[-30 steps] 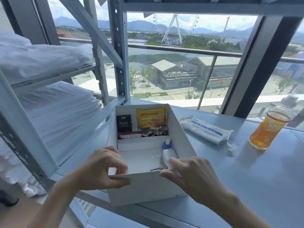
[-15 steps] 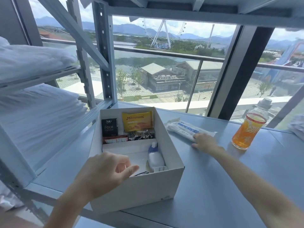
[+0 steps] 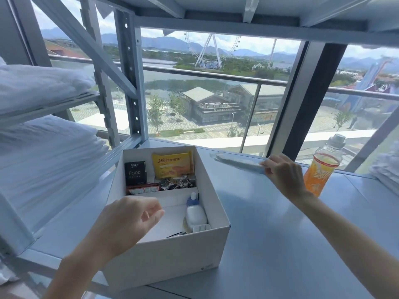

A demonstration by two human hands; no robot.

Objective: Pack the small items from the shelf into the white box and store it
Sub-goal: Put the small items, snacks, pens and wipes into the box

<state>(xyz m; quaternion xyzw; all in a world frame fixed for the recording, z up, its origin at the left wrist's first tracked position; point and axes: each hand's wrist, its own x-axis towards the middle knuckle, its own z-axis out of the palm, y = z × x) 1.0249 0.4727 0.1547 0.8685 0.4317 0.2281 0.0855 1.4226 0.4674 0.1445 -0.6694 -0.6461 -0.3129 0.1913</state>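
The open white box (image 3: pixel 170 255) stands on the grey shelf. Inside lie a black Face box (image 3: pixel 135 172), a yellow snack pack (image 3: pixel 172 165), a wristwatch (image 3: pixel 176 183), a flat red packet (image 3: pixel 142 188) and a small white bottle with a blue neck (image 3: pixel 195 212). My left hand (image 3: pixel 127 221) hovers over the box's near left corner, fingers loosely curled, holding nothing. To the right of the box, my right hand (image 3: pixel 282 173) pinches the right end of a long white-and-blue plastic packet (image 3: pixel 237 162) and holds it lifted off the shelf.
An orange drink bottle (image 3: pixel 321 167) stands just right of my right hand. Folded white linen (image 3: pixel 43 152) fills the rack on the left, with a metal upright (image 3: pixel 131 87) behind the box. The shelf surface (image 3: pixel 280 244) stretches right of the box; a window lies behind.
My right hand left the box's front edge, reached to the long packet, gripped it and raised it off the shelf. My left hand let go of the box edge and stays above it.
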